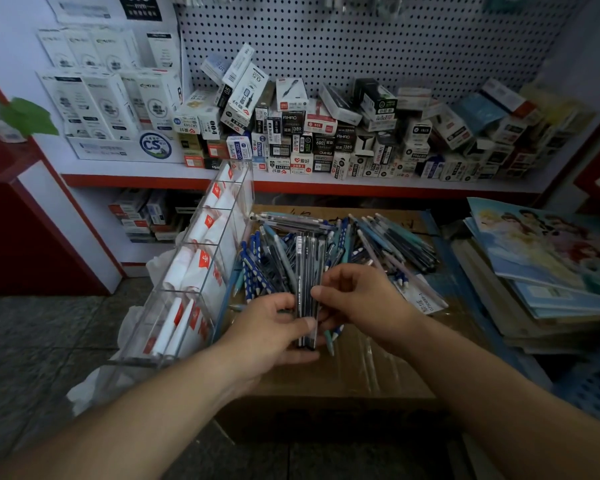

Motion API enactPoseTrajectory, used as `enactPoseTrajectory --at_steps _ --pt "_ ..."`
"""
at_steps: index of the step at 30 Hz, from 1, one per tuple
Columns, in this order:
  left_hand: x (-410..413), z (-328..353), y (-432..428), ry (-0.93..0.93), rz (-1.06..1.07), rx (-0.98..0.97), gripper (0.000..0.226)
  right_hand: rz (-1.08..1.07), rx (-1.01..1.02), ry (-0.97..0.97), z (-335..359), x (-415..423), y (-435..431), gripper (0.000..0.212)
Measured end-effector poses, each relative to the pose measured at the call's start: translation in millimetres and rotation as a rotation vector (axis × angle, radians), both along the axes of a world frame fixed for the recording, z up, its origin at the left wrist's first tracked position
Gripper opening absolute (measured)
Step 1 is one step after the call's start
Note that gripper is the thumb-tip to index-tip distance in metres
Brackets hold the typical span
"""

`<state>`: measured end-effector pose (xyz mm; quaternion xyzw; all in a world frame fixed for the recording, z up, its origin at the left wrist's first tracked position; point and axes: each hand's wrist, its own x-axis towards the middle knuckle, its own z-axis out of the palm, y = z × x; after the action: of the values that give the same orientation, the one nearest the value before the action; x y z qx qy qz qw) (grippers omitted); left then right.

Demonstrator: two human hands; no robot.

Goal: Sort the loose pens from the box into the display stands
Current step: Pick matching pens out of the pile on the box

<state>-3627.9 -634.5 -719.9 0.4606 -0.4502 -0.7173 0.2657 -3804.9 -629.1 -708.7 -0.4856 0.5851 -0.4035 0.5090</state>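
Bundle of dark pens [306,271], upright, held by left grip [274,329] and right grip [357,296]; loose blue pens [388,237] heaped beyond; clear display stand [136,341] leftward.

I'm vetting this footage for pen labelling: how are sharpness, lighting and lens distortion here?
Head view: the dark pens at centre are fairly sharp; head view: the green leaf at the left edge is blurred; head view: the corners darken and the red shelf edge bows from wide-angle distortion; head view: mild glare on the taped box.
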Motion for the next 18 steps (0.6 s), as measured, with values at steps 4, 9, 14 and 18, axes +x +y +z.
enactPoseTrajectory --at_steps 4,9,14,18 --pt "6 0 0 0.004 -0.003 -0.013 0.032 0.031 0.021 -0.011 0 4 -1 0.015" --pt "10 0 -3 -0.009 0.029 -0.032 0.032 -0.078 -0.024 0.116 -3 -6 -13 0.018" --pt "12 -3 -5 -0.049 0.056 -0.061 0.029 -0.217 -0.028 0.532 -26 -19 -34 0.017" --pt "12 -4 -8 -0.06 0.073 -0.065 0.031 -0.233 -0.002 0.675 -38 -9 -46 0.026"
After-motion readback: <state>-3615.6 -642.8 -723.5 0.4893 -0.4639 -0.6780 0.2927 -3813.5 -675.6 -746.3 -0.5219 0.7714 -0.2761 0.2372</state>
